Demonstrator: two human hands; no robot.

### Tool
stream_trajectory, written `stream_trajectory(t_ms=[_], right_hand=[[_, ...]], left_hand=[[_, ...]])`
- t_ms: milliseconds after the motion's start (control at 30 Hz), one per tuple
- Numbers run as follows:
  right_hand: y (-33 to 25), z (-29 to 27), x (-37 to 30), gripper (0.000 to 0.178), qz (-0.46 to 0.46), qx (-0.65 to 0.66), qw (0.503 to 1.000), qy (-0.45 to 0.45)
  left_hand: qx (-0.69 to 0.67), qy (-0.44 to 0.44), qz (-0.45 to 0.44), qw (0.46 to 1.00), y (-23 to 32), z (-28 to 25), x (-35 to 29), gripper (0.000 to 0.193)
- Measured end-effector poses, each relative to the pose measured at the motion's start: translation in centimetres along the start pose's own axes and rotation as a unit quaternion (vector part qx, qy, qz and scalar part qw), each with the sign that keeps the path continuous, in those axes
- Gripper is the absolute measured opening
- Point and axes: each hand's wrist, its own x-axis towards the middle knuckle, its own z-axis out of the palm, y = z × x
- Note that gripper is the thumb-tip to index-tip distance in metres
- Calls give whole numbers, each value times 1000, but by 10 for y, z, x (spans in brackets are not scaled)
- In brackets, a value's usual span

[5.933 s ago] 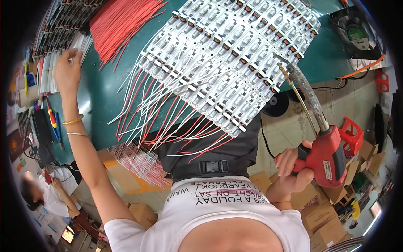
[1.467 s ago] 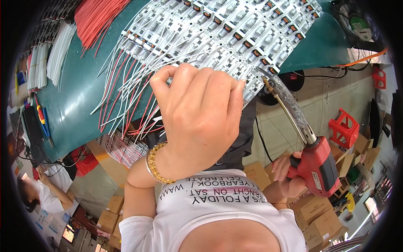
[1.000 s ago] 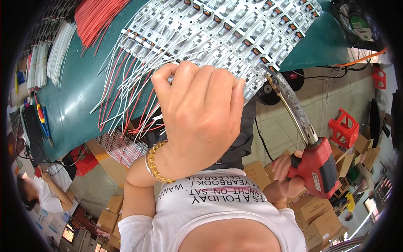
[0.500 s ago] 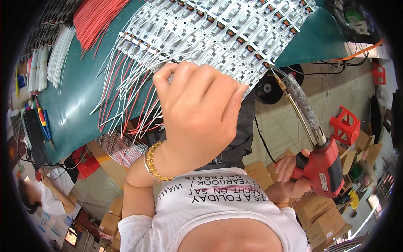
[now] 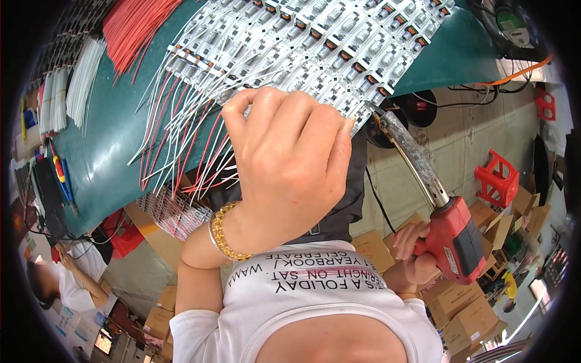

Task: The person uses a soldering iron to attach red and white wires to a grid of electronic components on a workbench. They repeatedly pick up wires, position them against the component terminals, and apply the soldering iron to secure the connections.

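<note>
My left hand (image 5: pixel 290 154), with a yellow beaded bracelet at the wrist, hangs over the near edge of a panel of white circuit boards (image 5: pixel 339 45). Its fingers are curled and closed; whatever they pinch is hidden beneath the hand. Red and white wires (image 5: pixel 181 139) fan out from the panel's left side, just left of that hand. My right hand (image 5: pixel 417 254) is wrapped round the grip of a red and black soldering gun (image 5: pixel 457 242). The gun's long metal barrel points up and left, its tip close to the panel's near right corner.
The panel lies on a green mat (image 5: pixel 115 163). Bundles of red wires (image 5: pixel 130 33) and white wires (image 5: pixel 83 85) lie at the far left. Dark reels (image 5: pixel 420 109) sit beyond the barrel. A red stool (image 5: pixel 497 178) and cardboard boxes (image 5: pixel 463 308) stand right. Another person (image 5: pixel 78 278) sits at left.
The soldering gun and my right hand have shifted slightly left, and the tip has moved left along the panel's near right corner. My left hand has barely moved.
</note>
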Motion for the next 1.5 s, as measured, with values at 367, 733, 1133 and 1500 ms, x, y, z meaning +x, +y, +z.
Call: stream_trajectory(t_ms=[367,733,1133,1500], right_hand=[[6,-1,7,75,-50,58,997,-10],[11,5,36,76,-74,133,988,37],[5,16,65,71,-92,93,991,-10],[8,25,74,68,-88,110,990,-7]], left_hand=[[5,0,-6,1000,3,1,1,15],[216,175,-179,944,-139,-145,21,18],[238,21,79,968,-168,-82,68,17],[239,30,81,967,-175,-87,99,9]])
